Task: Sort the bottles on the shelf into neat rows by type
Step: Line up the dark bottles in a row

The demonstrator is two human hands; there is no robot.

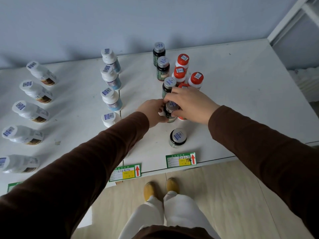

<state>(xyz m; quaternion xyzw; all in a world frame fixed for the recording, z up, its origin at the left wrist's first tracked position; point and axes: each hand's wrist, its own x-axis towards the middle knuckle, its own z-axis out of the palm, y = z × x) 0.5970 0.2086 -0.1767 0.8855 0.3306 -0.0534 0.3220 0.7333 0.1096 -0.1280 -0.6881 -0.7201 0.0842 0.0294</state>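
Both hands meet at a dark silver-capped bottle (170, 111) in the middle of the white shelf (241, 94). My left hand (151, 112) grips its left side, and my right hand (188, 104) covers it from the right and above. More dark bottles (163, 68) line up behind it, and one (177, 138) stands nearer the front edge. Orange-capped bottles (196, 80) cluster just right of that line; one is partly hidden under my right hand. A row of white-capped blue-label bottles (111, 99) runs down the centre left.
A row of white bottles with brown labels (30, 111) runs down the far left. Green price tags (180, 160) (125, 172) hang on the shelf's front edge. A wall stands behind the shelf, with a white frame (293, 18) at the right.
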